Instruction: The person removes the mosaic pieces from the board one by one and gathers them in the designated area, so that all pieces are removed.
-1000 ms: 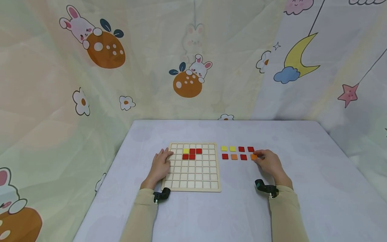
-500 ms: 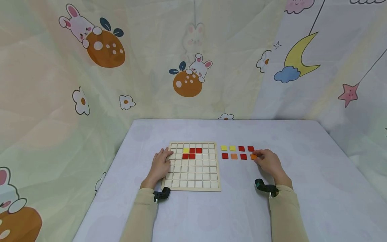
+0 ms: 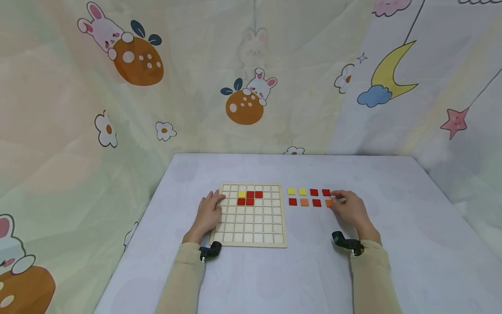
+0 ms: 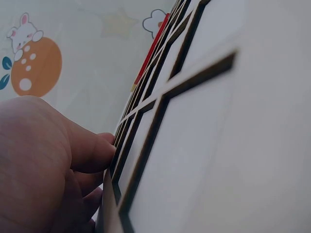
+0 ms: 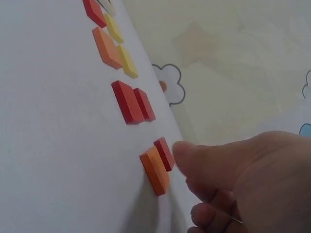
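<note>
My left hand (image 3: 207,216) rests along the left edge of a pale square-grid board (image 3: 251,245), fingertips touching its rim. The left wrist view shows the thumb (image 4: 92,151) right at the rim. On the board sit a yellow tile (image 3: 242,194) and several red tiles in two rows. My right hand (image 3: 351,209) is at the right end of the loose tiles, with thumb and index finger parted. Nearest to it are an orange tile (image 5: 154,172) and a red tile (image 5: 164,154), both lying on the table; nothing shows between the fingers.
Right of the board, loose square tiles lie in two rows: two yellow (image 3: 302,192), another orange (image 3: 304,202) and several red (image 3: 317,203). They stand on a white-covered table (image 3: 313,274). A printed cloth (image 3: 188,87) hangs behind it.
My right thumb and index finger, earlier at the orange tile, have parted, and the index finger now points toward the red tile behind it. My left hand stays on the board's edge.
</note>
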A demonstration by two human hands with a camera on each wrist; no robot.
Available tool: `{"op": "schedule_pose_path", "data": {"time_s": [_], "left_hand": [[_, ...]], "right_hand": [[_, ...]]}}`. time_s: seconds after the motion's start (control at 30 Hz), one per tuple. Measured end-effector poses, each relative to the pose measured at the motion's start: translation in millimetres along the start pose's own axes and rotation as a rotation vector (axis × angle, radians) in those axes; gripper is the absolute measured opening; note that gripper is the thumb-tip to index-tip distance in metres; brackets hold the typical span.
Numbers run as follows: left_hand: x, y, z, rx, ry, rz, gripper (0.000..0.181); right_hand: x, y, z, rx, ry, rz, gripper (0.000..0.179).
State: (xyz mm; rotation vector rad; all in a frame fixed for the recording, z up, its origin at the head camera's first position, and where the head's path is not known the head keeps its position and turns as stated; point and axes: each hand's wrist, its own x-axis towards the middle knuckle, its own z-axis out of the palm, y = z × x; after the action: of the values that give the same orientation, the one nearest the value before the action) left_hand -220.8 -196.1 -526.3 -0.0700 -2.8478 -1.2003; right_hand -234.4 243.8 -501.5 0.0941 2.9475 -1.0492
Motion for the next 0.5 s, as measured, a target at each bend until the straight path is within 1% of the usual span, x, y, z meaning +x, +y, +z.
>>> {"op": "schedule_pose_path", "data": {"time_s": [0.13, 0.23, 0.5], "left_hand": [[0.6, 0.4, 0.2, 0.004, -0.002, 0.0, 0.04], [0.7, 0.1, 0.2, 0.005, -0.004, 0.002, 0.04], [0.6, -1.0, -0.3, 0.001, -0.01, 0.008, 0.04]], "right_hand": [[2.7, -8, 4, 0.016, 0.066, -0.019, 0.036], [4.2, -19, 11, 0.032, 0.096, -0.047, 0.034], [2.4, -44, 25, 0.037, 0.084, -0.072, 0.031]]}}
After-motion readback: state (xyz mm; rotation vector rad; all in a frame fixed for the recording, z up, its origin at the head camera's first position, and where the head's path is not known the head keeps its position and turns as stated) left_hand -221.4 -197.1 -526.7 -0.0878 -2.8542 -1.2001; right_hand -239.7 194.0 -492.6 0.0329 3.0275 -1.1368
